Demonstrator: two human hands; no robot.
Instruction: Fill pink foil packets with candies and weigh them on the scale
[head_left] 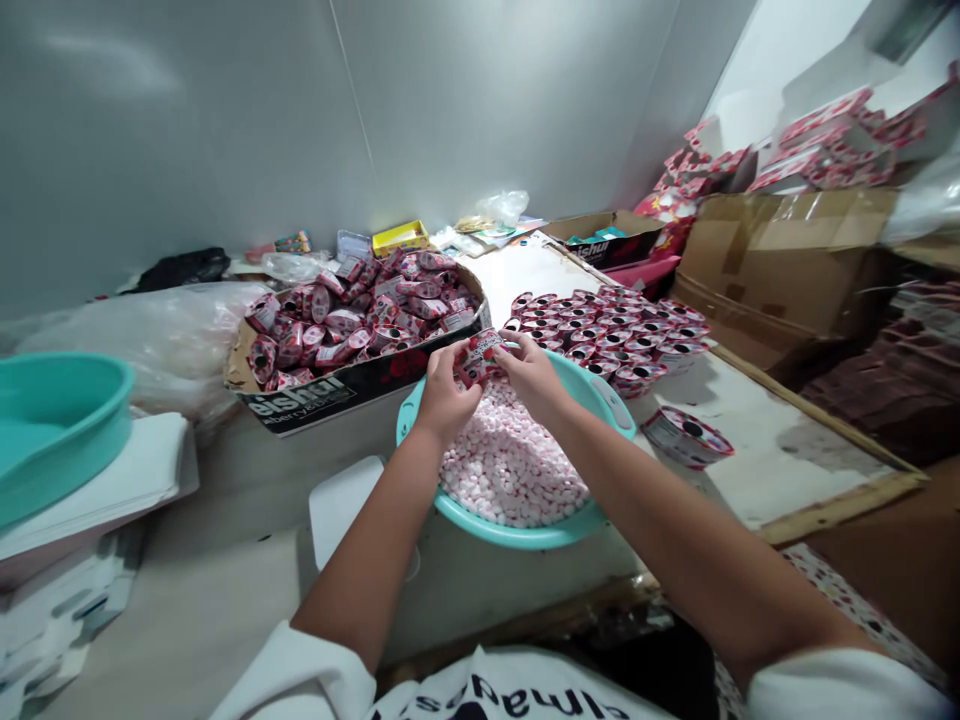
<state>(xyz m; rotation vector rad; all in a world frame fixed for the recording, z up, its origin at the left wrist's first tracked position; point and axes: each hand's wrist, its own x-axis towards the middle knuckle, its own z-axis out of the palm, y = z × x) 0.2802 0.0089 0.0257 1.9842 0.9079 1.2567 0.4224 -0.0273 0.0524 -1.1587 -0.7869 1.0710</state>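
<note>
Both of my hands meet over the far side of a turquoise basin (517,538) full of small pinkish-white candies (517,460). Between them is a small red-and-pink printed candy box (481,358). My left hand (444,392) grips its left side with bent fingers. From the right, my right hand (534,378) has its fingers closed on the same box. Whether the box's end is open or folded cannot be made out. Rows of similar boxes (600,330), standing with dark openings facing up, are just behind my right hand.
At the left behind the basin, a carton (315,400) is heaped with printed boxes. One single box (687,436) stands apart on the white board (795,450). Another turquoise tub (67,430) is far left. Large brown cardboard boxes (772,260) stand at the right.
</note>
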